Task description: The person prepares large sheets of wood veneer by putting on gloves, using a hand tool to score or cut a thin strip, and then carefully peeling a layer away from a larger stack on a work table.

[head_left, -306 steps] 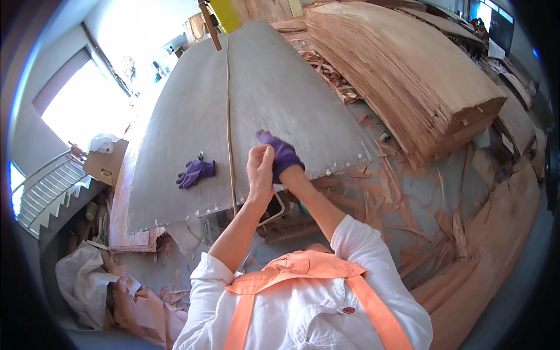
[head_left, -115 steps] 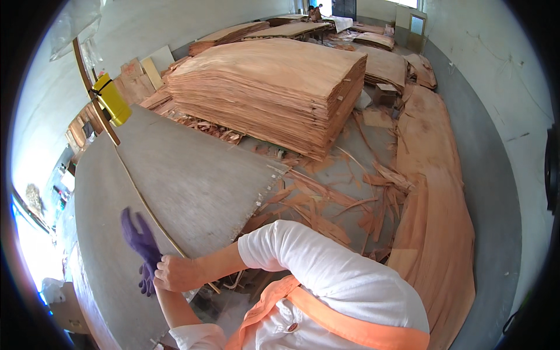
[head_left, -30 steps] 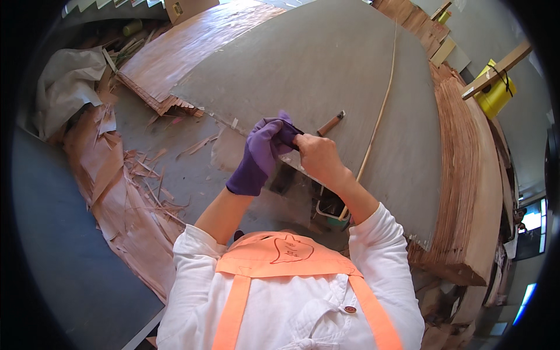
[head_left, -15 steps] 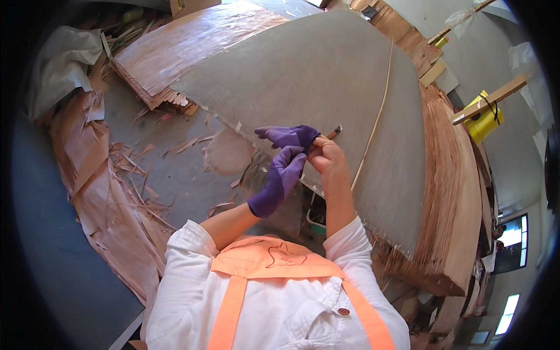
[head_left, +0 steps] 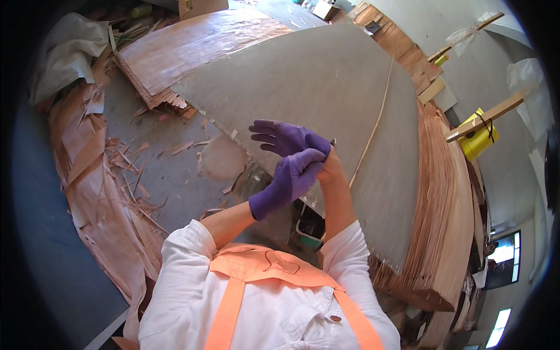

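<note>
My left hand (head_left: 290,179) wears a purple glove, and its fingers are closed on the cuff of a second purple glove (head_left: 317,144). That second glove covers my right hand (head_left: 287,139), whose fingers point left, stretched out and slightly apart, holding nothing. Bare skin shows at my right wrist below the cuff. Both hands are above the near edge of a large grey board (head_left: 303,70). The dark tip of a small object (head_left: 333,142) peeks out behind my right wrist; the rest of it is hidden.
A long thin strip (head_left: 373,128) lies along the board. Thick stacks of wood veneer (head_left: 431,221) stand at the right, with more veneer sheets (head_left: 192,46) at the far left. Torn veneer (head_left: 87,157) and scraps cover the left floor. A yellow container (head_left: 478,137) hangs from a wooden bar (head_left: 487,116).
The purple glove has gone onto my right hand, which was bare-skinned at the fingers before. Its fingers now spread to the left, while my left hand has shifted to the cuff.
</note>
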Tool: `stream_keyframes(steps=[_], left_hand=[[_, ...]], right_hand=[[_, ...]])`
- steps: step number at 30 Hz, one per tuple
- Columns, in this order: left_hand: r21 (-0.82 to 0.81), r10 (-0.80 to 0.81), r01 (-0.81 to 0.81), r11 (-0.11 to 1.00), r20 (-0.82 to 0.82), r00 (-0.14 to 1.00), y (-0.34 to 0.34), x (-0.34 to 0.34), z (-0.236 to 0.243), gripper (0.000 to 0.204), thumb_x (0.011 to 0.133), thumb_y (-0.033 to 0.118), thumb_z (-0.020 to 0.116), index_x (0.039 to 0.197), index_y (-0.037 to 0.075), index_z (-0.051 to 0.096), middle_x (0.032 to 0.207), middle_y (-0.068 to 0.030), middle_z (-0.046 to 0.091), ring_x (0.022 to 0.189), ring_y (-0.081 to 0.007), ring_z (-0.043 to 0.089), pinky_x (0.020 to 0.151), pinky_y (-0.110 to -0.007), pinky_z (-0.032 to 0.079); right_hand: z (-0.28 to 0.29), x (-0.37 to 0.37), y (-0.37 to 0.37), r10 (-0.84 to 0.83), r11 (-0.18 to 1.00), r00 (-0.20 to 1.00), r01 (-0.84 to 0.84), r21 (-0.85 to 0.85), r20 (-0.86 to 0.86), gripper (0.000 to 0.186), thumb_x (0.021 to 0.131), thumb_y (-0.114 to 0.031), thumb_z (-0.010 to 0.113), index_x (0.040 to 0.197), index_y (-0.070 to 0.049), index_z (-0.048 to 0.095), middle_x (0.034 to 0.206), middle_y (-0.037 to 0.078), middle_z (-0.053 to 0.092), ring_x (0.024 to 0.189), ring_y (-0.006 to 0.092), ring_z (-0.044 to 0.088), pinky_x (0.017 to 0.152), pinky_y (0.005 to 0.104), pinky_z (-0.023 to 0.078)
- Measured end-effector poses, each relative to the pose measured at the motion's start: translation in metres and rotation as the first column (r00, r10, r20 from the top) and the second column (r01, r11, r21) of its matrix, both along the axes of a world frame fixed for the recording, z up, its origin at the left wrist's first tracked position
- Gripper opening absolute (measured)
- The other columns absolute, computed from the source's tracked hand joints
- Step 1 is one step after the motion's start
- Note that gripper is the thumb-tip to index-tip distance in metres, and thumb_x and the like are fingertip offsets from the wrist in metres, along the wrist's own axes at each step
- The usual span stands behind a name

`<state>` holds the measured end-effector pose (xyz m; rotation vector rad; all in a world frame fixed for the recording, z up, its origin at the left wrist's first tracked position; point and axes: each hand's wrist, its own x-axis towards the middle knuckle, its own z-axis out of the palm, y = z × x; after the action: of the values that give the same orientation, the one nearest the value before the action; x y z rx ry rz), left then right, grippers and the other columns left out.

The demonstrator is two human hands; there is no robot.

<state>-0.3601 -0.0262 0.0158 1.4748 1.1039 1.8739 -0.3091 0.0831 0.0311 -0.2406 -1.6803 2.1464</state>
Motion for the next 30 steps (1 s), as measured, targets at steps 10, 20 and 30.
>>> stream_keyframes(steps=[10,20,30], left_hand=[[0.141,0.158,-0.126,0.982,-0.253,0.954,0.017,0.004,0.02,0.009,0.079,0.003,0.06,0.088,0.003,0.06,0.072,-0.0147,0.061,0.062,-0.0288,0.062,0.055,-0.033,0.047],[0.047,0.104,-0.093,0.995,-0.375,0.921,0.028,0.002,0.026,0.009,0.079,0.007,0.059,0.087,0.005,0.061,0.075,-0.0143,0.062,0.067,-0.031,0.062,0.059,-0.034,0.047],[0.137,0.202,-0.153,0.979,-0.511,0.836,0.036,0.004,0.027,0.012,0.073,0.01,0.062,0.085,0.008,0.06,0.075,-0.0123,0.063,0.068,-0.0321,0.062,0.06,-0.039,0.048]], right_hand=[[0.022,-0.015,0.025,-0.475,0.823,0.823,0.29,0.489,0.312,0.038,0.094,-0.023,0.04,0.123,-0.002,0.053,0.118,0.011,0.06,0.111,0.0179,0.055,0.096,0.0307,0.041],[-0.018,-0.025,0.047,-0.289,0.951,0.955,0.294,-0.094,0.065,0.041,0.09,-0.016,0.05,0.129,-0.005,0.041,0.132,0.013,0.046,0.121,0.0253,0.046,0.098,0.0393,0.039],[-0.018,-0.035,0.048,-0.717,0.607,0.671,0.734,-0.306,0.187,0.06,0.087,-0.042,0.052,0.135,-0.013,0.032,0.134,0.011,0.039,0.121,0.0314,0.04,0.099,0.0522,0.029]])
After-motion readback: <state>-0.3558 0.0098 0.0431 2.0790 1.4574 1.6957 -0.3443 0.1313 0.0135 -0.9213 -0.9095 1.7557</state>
